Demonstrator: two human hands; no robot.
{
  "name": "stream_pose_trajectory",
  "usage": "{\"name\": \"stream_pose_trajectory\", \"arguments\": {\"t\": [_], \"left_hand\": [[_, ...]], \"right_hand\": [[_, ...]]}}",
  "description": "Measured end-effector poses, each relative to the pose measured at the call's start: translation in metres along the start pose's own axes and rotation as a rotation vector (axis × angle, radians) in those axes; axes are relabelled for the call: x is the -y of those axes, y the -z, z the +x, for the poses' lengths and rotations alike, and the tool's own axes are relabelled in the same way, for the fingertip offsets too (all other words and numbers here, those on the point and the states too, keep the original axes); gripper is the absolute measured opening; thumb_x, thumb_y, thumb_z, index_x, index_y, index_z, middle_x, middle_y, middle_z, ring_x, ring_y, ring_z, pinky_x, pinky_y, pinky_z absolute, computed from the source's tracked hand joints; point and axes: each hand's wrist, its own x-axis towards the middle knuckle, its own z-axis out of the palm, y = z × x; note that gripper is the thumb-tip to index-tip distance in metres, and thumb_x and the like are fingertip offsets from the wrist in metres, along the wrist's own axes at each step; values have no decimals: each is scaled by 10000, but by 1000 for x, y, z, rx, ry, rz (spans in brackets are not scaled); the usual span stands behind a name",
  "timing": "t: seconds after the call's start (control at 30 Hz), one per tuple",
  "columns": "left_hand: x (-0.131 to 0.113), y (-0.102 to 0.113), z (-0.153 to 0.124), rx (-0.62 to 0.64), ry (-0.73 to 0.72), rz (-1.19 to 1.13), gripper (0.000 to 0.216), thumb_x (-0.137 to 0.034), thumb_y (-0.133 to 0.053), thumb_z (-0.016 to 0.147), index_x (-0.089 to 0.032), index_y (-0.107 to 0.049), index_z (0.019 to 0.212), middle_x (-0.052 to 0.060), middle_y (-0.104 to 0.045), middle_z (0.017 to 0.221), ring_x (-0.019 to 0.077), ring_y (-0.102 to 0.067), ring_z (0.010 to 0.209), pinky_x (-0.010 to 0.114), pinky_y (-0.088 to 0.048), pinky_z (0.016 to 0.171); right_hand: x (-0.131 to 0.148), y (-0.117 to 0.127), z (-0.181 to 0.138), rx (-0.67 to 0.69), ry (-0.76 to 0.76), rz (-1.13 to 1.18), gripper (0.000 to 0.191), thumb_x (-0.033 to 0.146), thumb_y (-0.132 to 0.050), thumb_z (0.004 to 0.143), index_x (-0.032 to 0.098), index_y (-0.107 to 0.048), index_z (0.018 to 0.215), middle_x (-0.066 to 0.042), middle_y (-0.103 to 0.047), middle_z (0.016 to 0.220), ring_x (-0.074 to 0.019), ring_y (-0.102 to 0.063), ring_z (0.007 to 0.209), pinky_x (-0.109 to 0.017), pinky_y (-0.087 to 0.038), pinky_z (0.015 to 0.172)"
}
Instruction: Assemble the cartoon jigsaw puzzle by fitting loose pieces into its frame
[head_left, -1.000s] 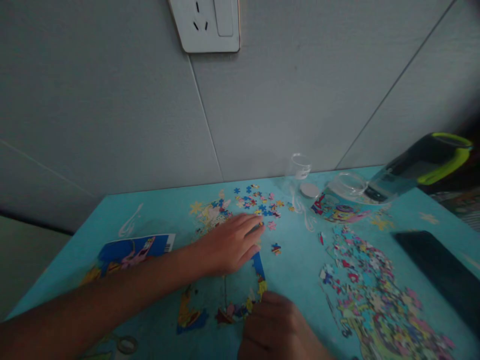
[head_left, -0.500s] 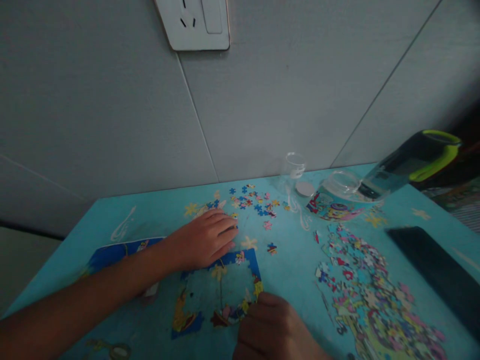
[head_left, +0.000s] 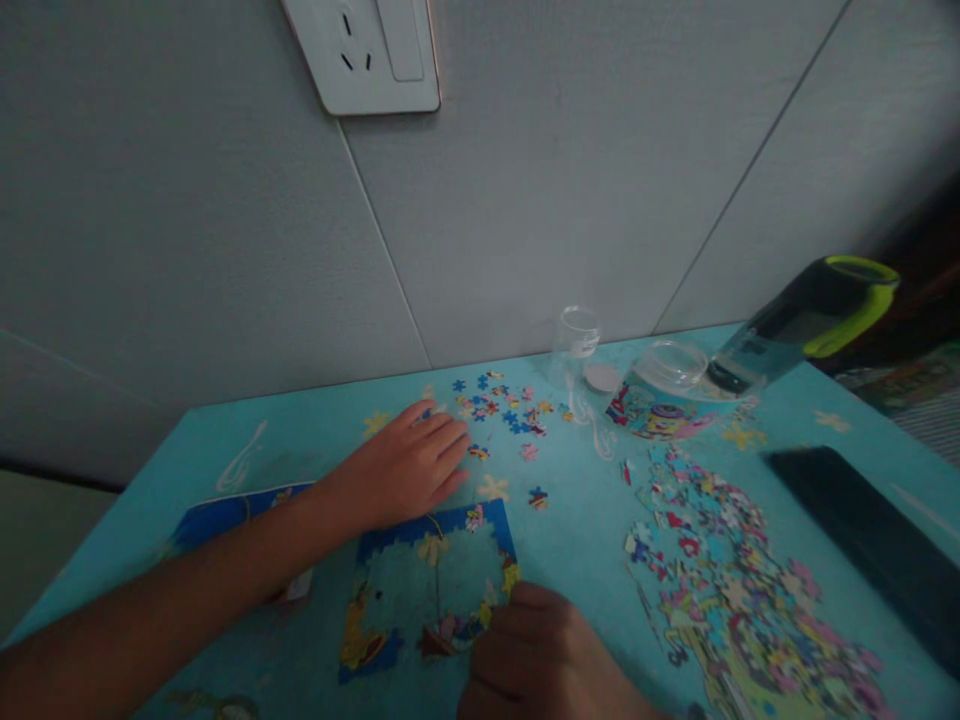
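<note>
A partly built puzzle frame [head_left: 431, 585] with a blue border lies on the turquoise table [head_left: 577, 520]. My left hand [head_left: 409, 465] rests flat just above its top edge, fingers stretched out beside small loose puzzle pieces [head_left: 502, 408]. My right hand [head_left: 544, 655] is curled at the frame's lower right corner, fingertips pressed on the pieces there; what they hold, if anything, is hidden.
A big heap of loose pieces [head_left: 720, 560] covers the right side. Behind it stand a clear jar [head_left: 577, 345], a white lid [head_left: 602, 377], a printed tub [head_left: 664, 395] and a dark bottle with a green cap [head_left: 806, 310]. A black phone [head_left: 855, 530] lies right. A picture sheet [head_left: 225, 505] is left.
My left hand has drawn back to the left, uncovering the frame's top edge. The right hand stays at the lower right corner. The camera has turned slightly.
</note>
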Motion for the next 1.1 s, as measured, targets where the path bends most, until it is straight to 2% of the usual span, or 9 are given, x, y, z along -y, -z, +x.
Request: {"name": "stream_pose_trajectory", "arguments": {"t": [0.17, 0.27, 0.37, 0.57, 0.7, 0.83, 0.93, 1.0, 1.1], "left_hand": [[9, -4, 3, -3, 68, 24, 371, -405, -436, 1060, -128, -663, 1156, 136, -683, 1207, 287, -605, 1170, 527, -348, 1151], [10, -4, 9, -28, 95, 1, 391, -410, -450, 1055, -126, -626, 1256, 145, -654, 1283, 292, -587, 1212, 507, -361, 1142], [7, -5, 17, -30, 101, -15, 440, -420, -455, 1053, -108, -581, 1336, 166, -611, 1354, 310, -556, 1257, 507, -367, 1127], [8, -11, 32, -49, 68, -83, 384, -396, -449, 1059, -117, -666, 1207, 154, -641, 1283, 300, -570, 1227, 511, -381, 1106], [14, -13, 25, -61, 59, -125, 384, -391, -435, 1067, -139, -698, 1188, 134, -648, 1277, 274, -594, 1197, 483, -413, 1087], [18, -14, 12, -66, 67, -129, 369, -361, -420, 1078, -167, -702, 1218, 120, -644, 1317, 264, -587, 1239, 521, -364, 1149], [19, -14, 5, -79, 51, -146, 335, -338, -442, 1071, -174, -708, 1192, 101, -685, 1241, 244, -613, 1195, 526, -354, 1165], [19, -13, 3, -105, 40, -150, 305, -309, -453, 1061, -171, -722, 1105, 92, -711, 1158, 235, -629, 1151, 520, -366, 1158], [18, -9, 4, -109, 36, -116, 296, -266, -438, 1047, -165, -704, 966, 93, -715, 1073, 235, -638, 1090, 518, -377, 1147]], "right_hand": [[1, -1, 1, 29, -53, 33, 342, 124, -520, 897, 196, -447, 571, 60, -453, 494, -93, -331, 479, -297, -274, 524], [1, 1, 1, 82, -60, 21, 323, 124, -516, 897, 204, -465, 588, 58, -472, 502, -99, -368, 485, -296, -299, 525], [0, 2, 0, 76, -55, 14, 312, 124, -508, 892, 207, -469, 593, 60, -461, 496, -99, -370, 473, -294, -303, 515], [-4, 1, -1, 98, 26, -46, 338, 105, -507, 896, 202, -437, 581, 55, -451, 487, -99, -388, 476, -299, -246, 508], [-5, 0, 0, 55, 29, -33, 324, 95, -505, 879, 196, -438, 578, 57, -447, 491, -93, -375, 476, -297, -239, 503], [-3, -3, -1, -13, 1, 2, 313, 89, -489, 851, 193, -417, 564, 55, -430, 487, -91, -347, 471, -300, -231, 493], [-2, -4, -2, 38, 27, -30, 297, 111, -497, 860, 198, -417, 587, 52, -425, 488, -102, -343, 480, -304, -210, 499], [-2, -4, -3, 97, 34, -45, 299, 131, -506, 870, 201, -413, 595, 53, -425, 491, -105, -343, 481, -304, -208, 502], [-3, -3, -4, 117, 50, -60, 322, 136, -526, 870, 197, -400, 580, 52, -424, 494, -100, -362, 480, -304, -209, 503]]}}
